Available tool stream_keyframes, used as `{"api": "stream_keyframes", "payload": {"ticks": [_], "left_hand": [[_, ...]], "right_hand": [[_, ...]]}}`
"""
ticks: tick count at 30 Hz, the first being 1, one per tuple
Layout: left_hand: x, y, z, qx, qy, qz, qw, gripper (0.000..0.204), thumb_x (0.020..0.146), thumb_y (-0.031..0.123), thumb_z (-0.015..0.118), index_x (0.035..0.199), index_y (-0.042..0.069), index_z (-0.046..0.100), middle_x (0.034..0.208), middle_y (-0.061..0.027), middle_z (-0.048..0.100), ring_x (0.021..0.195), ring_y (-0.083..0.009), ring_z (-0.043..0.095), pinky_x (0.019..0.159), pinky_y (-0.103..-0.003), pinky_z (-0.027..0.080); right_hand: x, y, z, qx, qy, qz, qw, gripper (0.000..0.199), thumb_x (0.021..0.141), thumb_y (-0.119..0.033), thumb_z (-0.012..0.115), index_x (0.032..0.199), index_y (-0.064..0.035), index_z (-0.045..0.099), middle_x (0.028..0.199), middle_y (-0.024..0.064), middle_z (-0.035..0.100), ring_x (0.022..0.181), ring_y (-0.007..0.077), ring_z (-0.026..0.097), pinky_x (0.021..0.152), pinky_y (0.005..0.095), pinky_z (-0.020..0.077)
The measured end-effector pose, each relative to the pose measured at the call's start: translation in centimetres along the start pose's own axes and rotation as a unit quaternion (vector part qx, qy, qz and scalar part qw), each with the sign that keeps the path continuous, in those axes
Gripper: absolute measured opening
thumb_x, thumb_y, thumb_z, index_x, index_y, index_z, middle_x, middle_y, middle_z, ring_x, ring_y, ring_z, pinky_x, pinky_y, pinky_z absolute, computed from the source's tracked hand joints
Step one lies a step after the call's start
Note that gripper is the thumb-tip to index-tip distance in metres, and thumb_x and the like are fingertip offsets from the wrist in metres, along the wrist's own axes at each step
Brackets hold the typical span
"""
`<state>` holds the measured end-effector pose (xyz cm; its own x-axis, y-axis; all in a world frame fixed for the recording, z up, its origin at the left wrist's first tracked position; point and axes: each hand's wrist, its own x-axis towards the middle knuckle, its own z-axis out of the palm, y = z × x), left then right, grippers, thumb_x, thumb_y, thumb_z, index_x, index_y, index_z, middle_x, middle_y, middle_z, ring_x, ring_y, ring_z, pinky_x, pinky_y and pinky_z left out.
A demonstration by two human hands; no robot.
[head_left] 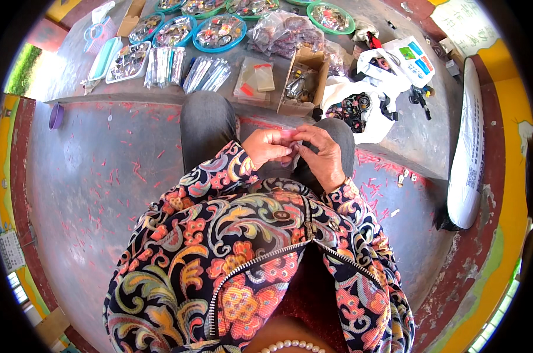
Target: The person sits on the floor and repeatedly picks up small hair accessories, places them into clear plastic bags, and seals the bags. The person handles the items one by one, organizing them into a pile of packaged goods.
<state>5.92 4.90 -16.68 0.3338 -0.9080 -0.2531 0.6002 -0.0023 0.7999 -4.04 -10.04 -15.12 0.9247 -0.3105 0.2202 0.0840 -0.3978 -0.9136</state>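
Over my knees, my left hand (266,147) and my right hand (323,156) meet, fingers bent in a pinch. Between the fingertips is a small, pale pinkish, see-through piece (287,160) that looks like thin plastic; the fingers cover most of it, so its kind is unclear. Just beyond the hands, an open cardboard box (320,73) holds small dark and metallic items. Left of the box lie flat clear plastic bags (250,88) with a red strip on them. A white plastic bag (373,132) holding black coiled items is to the right.
Along the raised grey ledge stand round blue baskets (194,45) and a green basket (350,29) full of small goods. Bundles of clear packets (164,66) lie at its near edge. Red scraps (138,172) litter the floor. A long white wrapped package (463,153) leans at the right.
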Motion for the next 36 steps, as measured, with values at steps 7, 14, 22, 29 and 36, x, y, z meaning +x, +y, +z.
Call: {"api": "stream_keyframes", "payload": {"ticks": [7, 14, 22, 29, 36], "left_hand": [[0.0, 0.2, 0.4, 0.020, 0.083, 0.022, 0.996, 0.026, 0.082, 0.003, 0.052, 0.108, -0.002, 0.052, 0.095, -0.0112, 0.058, 0.082, -0.0170, 0.058, 0.070, -0.027, 0.048], [0.2, 0.3, 0.6, 0.065, 0.067, 0.041, 0.995, 0.021, 0.081, 0.000, 0.052, 0.102, -0.002, 0.050, 0.090, -0.0108, 0.058, 0.083, -0.0176, 0.058, 0.068, -0.027, 0.049], [-0.1, 0.9, 1.2, 0.071, 0.094, -0.013, 0.993, 0.023, 0.081, 0.007, 0.055, 0.103, 0.003, 0.051, 0.093, -0.0034, 0.057, 0.081, -0.0117, 0.057, 0.067, -0.025, 0.048], [-0.1, 0.8, 0.7, 0.038, 0.105, -0.029, 0.993, 0.020, 0.080, 0.009, 0.057, 0.100, 0.005, 0.054, 0.089, -0.0021, 0.057, 0.081, -0.0110, 0.057, 0.066, -0.024, 0.048], [0.0, 2.6, 1.8, -0.012, 0.121, 0.008, 0.993, 0.016, 0.078, 0.001, 0.057, 0.095, -0.001, 0.055, 0.091, -0.0072, 0.057, 0.085, -0.0164, 0.058, 0.072, -0.026, 0.049]], "right_hand": [[0.0, 0.3, 0.7, 0.208, 0.009, 0.145, 0.967, 0.018, 0.074, -0.001, 0.063, 0.091, -0.0010, 0.056, 0.084, 0.0036, 0.059, 0.075, 0.0088, 0.055, 0.066, 0.0196, 0.0427], [-0.3, 0.4, 0.4, 0.295, -0.017, 0.202, 0.934, 0.008, 0.077, -0.002, 0.061, 0.084, 0.0000, 0.059, 0.078, -0.0004, 0.058, 0.070, 0.0054, 0.051, 0.064, 0.0179, 0.0410], [-0.4, 0.9, 1.1, 0.158, -0.002, 0.131, 0.979, 0.004, 0.081, -0.003, 0.057, 0.079, -0.0017, 0.053, 0.069, -0.0043, 0.050, 0.065, 0.0025, 0.043, 0.058, 0.0168, 0.0366], [-0.4, 1.2, 1.4, 0.160, -0.004, 0.116, 0.980, 0.004, 0.082, -0.003, 0.054, 0.079, -0.0028, 0.051, 0.068, -0.0047, 0.048, 0.064, 0.0024, 0.042, 0.057, 0.0169, 0.0361], [0.4, -0.5, 0.2, 0.312, -0.019, 0.165, 0.935, 0.023, 0.079, -0.007, 0.060, 0.101, -0.0012, 0.054, 0.084, -0.0001, 0.056, 0.073, 0.0050, 0.050, 0.065, 0.0184, 0.0420]]}}
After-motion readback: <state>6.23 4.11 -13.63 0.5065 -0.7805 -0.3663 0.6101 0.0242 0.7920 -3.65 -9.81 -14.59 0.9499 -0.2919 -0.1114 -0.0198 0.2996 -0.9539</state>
